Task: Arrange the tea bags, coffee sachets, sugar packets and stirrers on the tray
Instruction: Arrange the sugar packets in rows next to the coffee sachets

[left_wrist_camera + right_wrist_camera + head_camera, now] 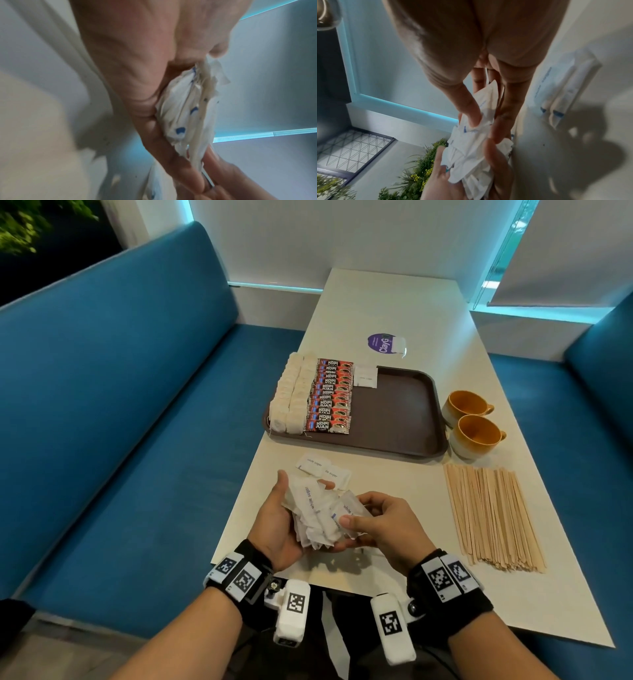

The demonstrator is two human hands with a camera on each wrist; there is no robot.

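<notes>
Sugar packets (320, 513) half-hidden between hands (329, 518)

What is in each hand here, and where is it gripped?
The left hand cups a bunch of white sugar packets in its palm. The right hand pinches one packet of the bunch at its near end, thumb on top.

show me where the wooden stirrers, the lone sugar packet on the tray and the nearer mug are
wooden stirrers (493, 515): head view, middle of the bundle on the table.
sugar packet on the tray (365, 376): head view, centre of the white packet.
nearer mug (474, 436): head view, on its orange inside.
</notes>
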